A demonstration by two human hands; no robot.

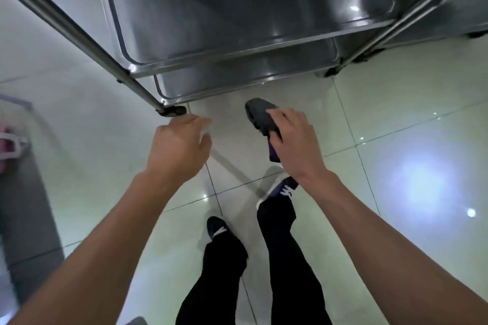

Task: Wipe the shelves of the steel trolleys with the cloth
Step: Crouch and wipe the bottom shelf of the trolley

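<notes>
Below the steel trolley's lower shelves (237,34), my right hand (293,140) grips the dark folded cloth (260,116) over the pale tiled floor (396,113), ready to reach in. My left hand (179,145) hangs loosely curled, empty, beside the near-left caster (171,110); open floor lies right.

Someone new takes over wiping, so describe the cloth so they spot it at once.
Start at the steel trolley ahead on the pale tiled floor. Just below its lowest shelf, the right hand grips the cloth, a dark grey wad with a purple edge; the left hand holds nothing.
</notes>
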